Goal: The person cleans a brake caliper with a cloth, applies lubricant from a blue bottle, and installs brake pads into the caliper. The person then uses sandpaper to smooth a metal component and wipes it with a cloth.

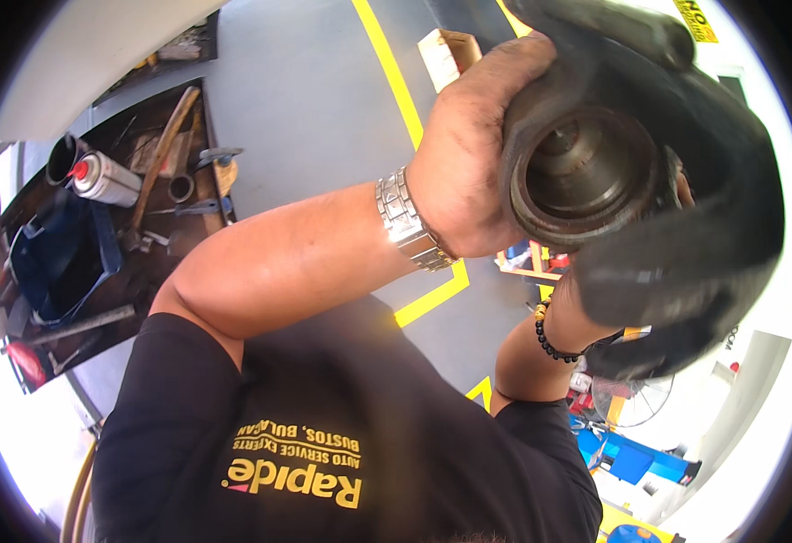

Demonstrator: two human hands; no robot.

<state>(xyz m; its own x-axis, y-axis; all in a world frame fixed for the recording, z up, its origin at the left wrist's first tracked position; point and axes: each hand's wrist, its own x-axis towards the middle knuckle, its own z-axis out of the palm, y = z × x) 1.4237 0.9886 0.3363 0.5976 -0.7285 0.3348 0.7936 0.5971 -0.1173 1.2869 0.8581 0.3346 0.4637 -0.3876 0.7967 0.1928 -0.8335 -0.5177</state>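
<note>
A dark metal car part (586, 185), which looks like a steering knuckle, is raised close in front of me at the upper right. It has a round, stepped bore and a broad curved dark plate around it. My left hand (470, 149), with a metal watch at its wrist, grips the part's left edge. From below, my right arm with a beaded bracelet (554, 339) reaches behind the plate. Only a bit of my right hand's fingers (683, 185) shows beside the bore; the rest is hidden by the part.
On the left, a dark workbench (156, 262) carries a spray can (106, 179), a wooden-handled hammer (165, 154), metal rings and dark blue cloth. An open cardboard box (448, 56) stands beyond my left hand. Yellow lines mark the grey floor (296, 100). A fan (631, 398) stands at the lower right.
</note>
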